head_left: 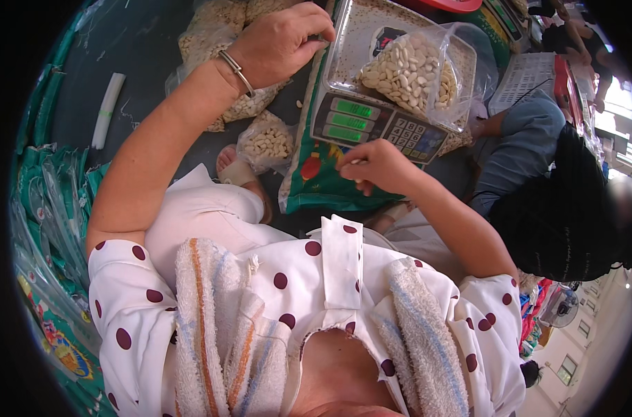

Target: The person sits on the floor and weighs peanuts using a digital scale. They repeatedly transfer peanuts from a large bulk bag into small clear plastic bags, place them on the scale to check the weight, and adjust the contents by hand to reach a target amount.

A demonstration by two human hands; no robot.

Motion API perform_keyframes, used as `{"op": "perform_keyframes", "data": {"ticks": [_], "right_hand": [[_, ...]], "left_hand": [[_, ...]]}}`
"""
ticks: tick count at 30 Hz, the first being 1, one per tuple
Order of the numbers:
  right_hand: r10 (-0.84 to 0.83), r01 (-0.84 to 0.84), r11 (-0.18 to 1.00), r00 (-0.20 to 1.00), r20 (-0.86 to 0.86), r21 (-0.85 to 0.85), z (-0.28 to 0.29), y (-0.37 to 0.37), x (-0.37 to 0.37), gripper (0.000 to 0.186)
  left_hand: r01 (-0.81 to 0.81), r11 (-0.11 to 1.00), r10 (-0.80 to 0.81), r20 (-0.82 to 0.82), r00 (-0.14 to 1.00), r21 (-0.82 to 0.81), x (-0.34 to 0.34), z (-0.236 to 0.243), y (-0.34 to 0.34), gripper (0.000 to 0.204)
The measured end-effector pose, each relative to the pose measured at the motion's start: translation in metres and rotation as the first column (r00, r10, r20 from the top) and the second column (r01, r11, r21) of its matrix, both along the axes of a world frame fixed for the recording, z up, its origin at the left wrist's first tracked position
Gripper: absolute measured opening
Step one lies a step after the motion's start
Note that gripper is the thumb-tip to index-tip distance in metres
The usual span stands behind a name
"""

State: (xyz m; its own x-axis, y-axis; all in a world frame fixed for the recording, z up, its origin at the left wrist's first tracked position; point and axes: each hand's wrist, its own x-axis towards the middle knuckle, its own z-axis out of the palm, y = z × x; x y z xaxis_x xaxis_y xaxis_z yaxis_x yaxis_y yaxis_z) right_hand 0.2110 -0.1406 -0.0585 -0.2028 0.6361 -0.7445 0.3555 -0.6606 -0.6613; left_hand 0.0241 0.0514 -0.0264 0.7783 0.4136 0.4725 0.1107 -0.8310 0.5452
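Note:
An electronic scale [343, 62] with a metal pan, green-lit displays and a keypad stands in front of me. A clear plastic bag [462, 52] of pale, flat oval beans or seeds [403, 69] rests on its pan. My left hand [281, 45] is at the pan's left edge, fingers curled in with thumb and forefinger close together; whatever they may hold is hidden. Below the keypad, my right hand [378, 167] is closed with a few pale beans or seeds [357, 162] showing between its fingers.
The scale stands on a green printed sack [316, 187]. Filled clear bags [266, 141] lie on the floor beside it. A white tube [108, 111] lies farther left, near green packaging [59, 201]. At right sits another person in jeans [521, 139], near a white crate [524, 80].

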Motion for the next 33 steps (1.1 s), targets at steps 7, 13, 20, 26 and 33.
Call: {"op": "perform_keyframes", "data": {"ticks": [7, 13, 20, 26, 33], "right_hand": [[0.217, -0.561, 0.521, 0.816, 0.536, 0.643, -0.04, 0.023, -0.055, 0.024], [-0.249, -0.259, 0.627, 0.827, 0.504, 0.735, 0.113, 0.029, 0.04, 0.014], [0.077, -0.652, 0.719, 0.42, 0.904, 0.242, 0.068, 0.112, 0.129, 0.027], [-0.018, -0.576, 0.685, 0.599, 0.8, 0.447, 0.013, 0.12, 0.14, 0.027], [-0.219, -0.057, 0.828, 0.883, 0.416, 0.558, 0.052, 0.099, 0.147, 0.021]], "left_hand": [[0.012, 0.998, -0.013, 0.022, 1.0, 0.058, 0.009, 0.002, 0.002, 0.015], [-0.052, 0.998, 0.053, -0.031, 0.998, 0.046, -0.003, -0.02, 0.007, 0.014], [-0.042, 0.997, 0.045, -0.053, 0.998, 0.067, 0.018, -0.012, 0.0, 0.014], [-0.028, 0.995, 0.032, -0.049, 0.998, 0.092, 0.017, -0.018, 0.005, 0.014], [-0.037, 0.997, 0.042, -0.073, 0.996, 0.071, 0.014, -0.019, 0.005, 0.014]]}}
